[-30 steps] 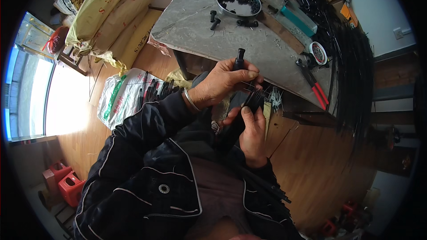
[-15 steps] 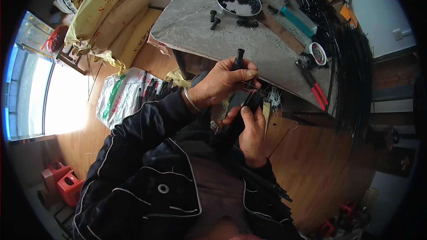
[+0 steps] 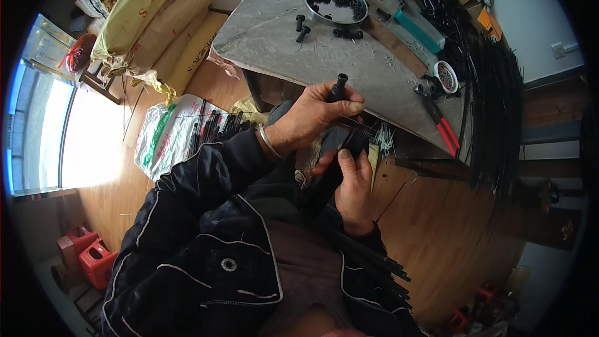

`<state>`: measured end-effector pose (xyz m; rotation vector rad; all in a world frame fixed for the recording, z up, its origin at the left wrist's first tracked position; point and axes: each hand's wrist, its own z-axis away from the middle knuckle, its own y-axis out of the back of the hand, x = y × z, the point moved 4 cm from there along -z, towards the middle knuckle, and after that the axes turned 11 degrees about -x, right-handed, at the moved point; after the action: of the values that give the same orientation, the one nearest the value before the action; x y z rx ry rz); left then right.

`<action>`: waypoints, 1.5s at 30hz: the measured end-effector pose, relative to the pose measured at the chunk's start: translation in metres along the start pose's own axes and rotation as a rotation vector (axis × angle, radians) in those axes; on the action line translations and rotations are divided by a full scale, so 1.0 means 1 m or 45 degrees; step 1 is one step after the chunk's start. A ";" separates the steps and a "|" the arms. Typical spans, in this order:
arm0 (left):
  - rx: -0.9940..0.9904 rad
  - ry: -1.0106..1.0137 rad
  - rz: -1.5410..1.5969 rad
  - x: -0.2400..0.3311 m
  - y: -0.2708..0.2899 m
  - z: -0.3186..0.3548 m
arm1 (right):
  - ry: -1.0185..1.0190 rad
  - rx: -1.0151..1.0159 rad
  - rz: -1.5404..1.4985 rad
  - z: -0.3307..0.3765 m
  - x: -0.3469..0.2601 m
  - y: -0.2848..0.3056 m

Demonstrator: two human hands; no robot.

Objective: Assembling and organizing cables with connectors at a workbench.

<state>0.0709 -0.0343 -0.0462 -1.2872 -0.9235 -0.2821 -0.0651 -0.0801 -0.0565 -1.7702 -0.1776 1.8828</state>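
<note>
A big grey stone-topped table (image 3: 281,37) fills the upper middle of the view, its surface scattered with parts. Along its right edge runs a long sheaf of thin black rods (image 3: 493,106), bending down past the corner. Off to the left, yellow sacks (image 3: 156,25) are piled against the wall, and below them a white woven bag (image 3: 168,137) lies on the wooden floor with more black rods poking out of it. Back on the table: a round metal pan (image 3: 337,3) holding small black pieces, a teal tool (image 3: 418,31) beside it, red-handled pliers (image 3: 440,122) near the front edge, and a small round tin (image 3: 447,76) just above the pliers.

Now the hands, close together in front of the table edge. The left hand (image 3: 315,115) is closed around a short black tube (image 3: 339,86), whose flared end stands up above the thumb and forefinger. Just beneath it, the right hand (image 3: 352,181) grips a bundle of black rods (image 3: 340,162), thumb pressed along the top, the bundle running down across the person's lap. The tube sits just above the bundle's upper end; whether they touch cannot be told. Loose black fittings (image 3: 302,25) lie on the table, well apart from both hands.
</note>
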 end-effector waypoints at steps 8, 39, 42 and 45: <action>0.041 0.035 -0.113 0.008 -0.003 0.002 | 0.006 0.010 -0.042 0.002 -0.002 -0.004; 0.115 0.098 -0.317 -0.010 -0.013 0.033 | 0.093 -0.030 0.687 0.000 -0.026 0.024; 0.071 0.112 -0.185 -0.011 -0.017 0.033 | -0.047 -0.059 0.495 0.000 -0.014 0.031; -0.147 0.063 -0.086 -0.007 -0.019 0.024 | 0.035 -0.081 0.452 -0.003 -0.002 0.041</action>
<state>0.0440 -0.0208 -0.0380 -1.3504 -0.9207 -0.4236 -0.0741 -0.1164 -0.0730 -1.9721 0.0951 2.1134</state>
